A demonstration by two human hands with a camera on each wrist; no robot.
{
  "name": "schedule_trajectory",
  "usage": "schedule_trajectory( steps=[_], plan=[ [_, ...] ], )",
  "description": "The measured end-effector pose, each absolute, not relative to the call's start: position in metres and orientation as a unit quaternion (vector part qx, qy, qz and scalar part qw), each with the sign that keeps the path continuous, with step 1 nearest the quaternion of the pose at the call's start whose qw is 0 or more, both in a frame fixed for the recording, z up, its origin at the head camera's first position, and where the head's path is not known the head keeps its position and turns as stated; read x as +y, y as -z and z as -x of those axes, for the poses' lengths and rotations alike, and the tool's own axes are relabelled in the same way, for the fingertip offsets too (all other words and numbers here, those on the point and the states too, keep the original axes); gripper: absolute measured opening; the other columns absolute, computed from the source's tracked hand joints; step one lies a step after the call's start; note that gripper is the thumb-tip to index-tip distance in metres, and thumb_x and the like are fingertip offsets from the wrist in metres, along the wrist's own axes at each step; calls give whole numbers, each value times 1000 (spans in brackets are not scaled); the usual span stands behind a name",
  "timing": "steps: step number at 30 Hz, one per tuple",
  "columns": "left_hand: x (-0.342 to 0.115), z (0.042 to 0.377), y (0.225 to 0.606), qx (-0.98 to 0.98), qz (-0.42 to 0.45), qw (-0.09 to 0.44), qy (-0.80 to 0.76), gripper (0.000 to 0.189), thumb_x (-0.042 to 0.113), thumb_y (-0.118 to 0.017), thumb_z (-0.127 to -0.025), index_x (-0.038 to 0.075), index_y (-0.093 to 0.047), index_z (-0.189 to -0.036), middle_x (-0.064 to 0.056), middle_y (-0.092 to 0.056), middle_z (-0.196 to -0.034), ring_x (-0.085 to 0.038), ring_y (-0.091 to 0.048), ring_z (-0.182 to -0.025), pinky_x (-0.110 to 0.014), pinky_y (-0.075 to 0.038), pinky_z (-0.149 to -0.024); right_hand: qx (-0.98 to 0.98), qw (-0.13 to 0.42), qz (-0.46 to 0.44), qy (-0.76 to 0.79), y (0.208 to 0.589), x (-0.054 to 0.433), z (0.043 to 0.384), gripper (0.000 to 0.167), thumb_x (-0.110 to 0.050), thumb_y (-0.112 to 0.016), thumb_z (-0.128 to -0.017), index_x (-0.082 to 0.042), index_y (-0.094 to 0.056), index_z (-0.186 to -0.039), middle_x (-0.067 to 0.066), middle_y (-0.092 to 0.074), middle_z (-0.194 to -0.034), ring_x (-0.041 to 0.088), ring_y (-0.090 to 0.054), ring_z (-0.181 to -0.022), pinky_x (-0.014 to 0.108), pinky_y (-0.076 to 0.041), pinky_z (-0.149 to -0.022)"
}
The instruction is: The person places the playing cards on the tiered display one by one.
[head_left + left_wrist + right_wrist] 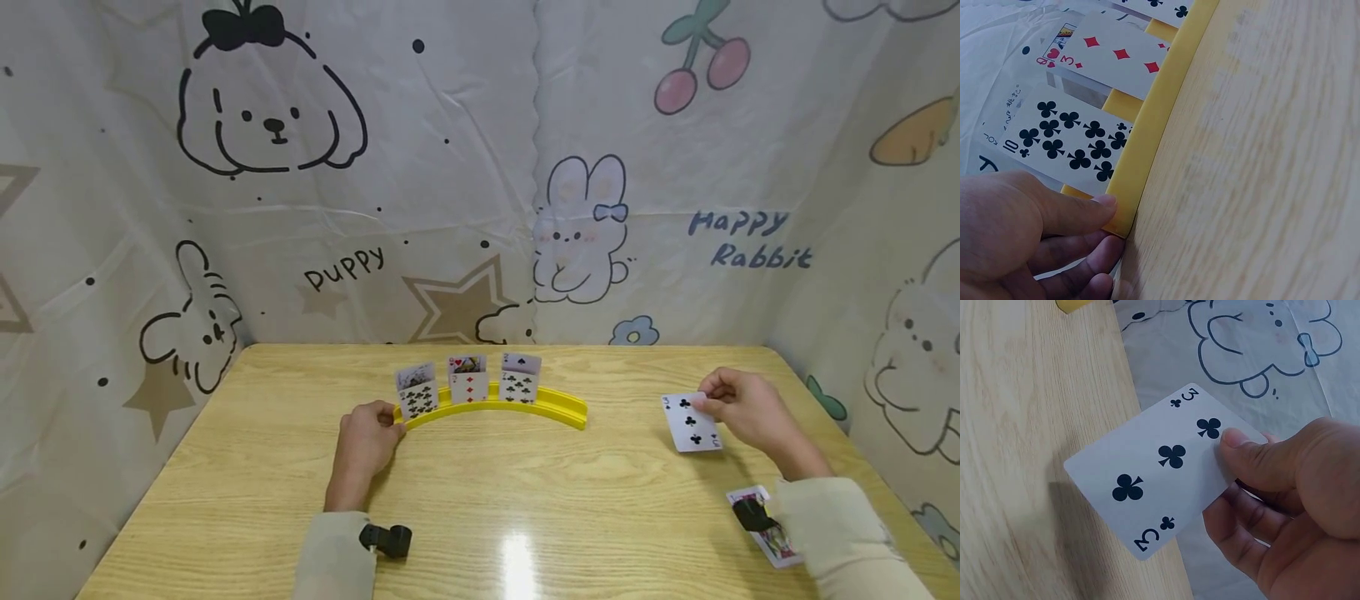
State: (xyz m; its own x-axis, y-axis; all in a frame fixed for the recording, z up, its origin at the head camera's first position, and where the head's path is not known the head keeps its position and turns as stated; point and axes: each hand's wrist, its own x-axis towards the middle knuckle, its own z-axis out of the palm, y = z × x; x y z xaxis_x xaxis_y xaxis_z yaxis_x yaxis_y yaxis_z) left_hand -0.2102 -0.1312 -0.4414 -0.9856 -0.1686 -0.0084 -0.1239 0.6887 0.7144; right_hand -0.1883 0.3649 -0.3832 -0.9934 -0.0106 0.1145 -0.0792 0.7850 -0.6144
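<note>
A curved yellow card holder (558, 406) stands on the table with playing cards upright in several places. At its left end are the ten of clubs (1072, 137) and a card behind it. The three of diamonds (1116, 53) stands in front of a queen of hearts (468, 364), and a clubs card (517, 387) stands before another black card. My left hand (367, 442) pinches the holder's left end between thumb and fingers. Over the table's right side, my right hand (753, 412) pinches the three of clubs (1160, 469) by one corner, face up and tilted.
A face card (780, 550) lies on the table under the right forearm, partly hidden by the wrist camera (753, 514). The wooden table (570, 508) ends at a printed cloth (450, 208) hung behind it and at the sides.
</note>
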Motion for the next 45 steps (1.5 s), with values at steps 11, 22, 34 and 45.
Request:
schedule_trajectory(
  steps=[11, 22, 34, 45],
  plan=[
    [-131, 210, 442, -918, -80, 31, 388, 31, 9, -77, -88, -3, -70, -115, -14, -71, -102, -28, -67, -96, -46, -53, -83, -935, 92, -46, -339, 380, 344, 190, 10, -2, -71, -91, 1, -61, -92, 9, -64, -84, 18, -57, -72, 25, -47, -58],
    [-130, 212, 443, -920, -78, 33, 383, 31, 8, -77, -87, -3, -70, -116, -13, -71, -100, -27, -66, -94, -45, -53, -82, -925, 107, -36, -364, 379, 326, 192, 10, -4, -71, -92, 0, -62, -92, 8, -65, -82, 17, -56, -70, 25, -45, -55],
    [-133, 211, 443, -913, -84, 23, 400, 29, 8, -76, -88, -2, -70, -115, -12, -70, -100, -27, -65, -94, -45, -53, -81, -908, 116, -28, -401, 377, 308, 197, 9, -3, -69, -94, 1, -61, -94, 12, -67, -84, 19, -60, -72, 25, -48, -57],
    [-131, 212, 443, -912, -89, 19, 399, 30, 8, -76, -88, -2, -70, -115, -12, -71, -100, -26, -65, -93, -44, -52, -80, -895, 132, -24, -426, 378, 290, 203, 11, -5, -70, -94, 1, -61, -94, 13, -65, -88, 21, -57, -74, 23, -46, -58]
  ],
)
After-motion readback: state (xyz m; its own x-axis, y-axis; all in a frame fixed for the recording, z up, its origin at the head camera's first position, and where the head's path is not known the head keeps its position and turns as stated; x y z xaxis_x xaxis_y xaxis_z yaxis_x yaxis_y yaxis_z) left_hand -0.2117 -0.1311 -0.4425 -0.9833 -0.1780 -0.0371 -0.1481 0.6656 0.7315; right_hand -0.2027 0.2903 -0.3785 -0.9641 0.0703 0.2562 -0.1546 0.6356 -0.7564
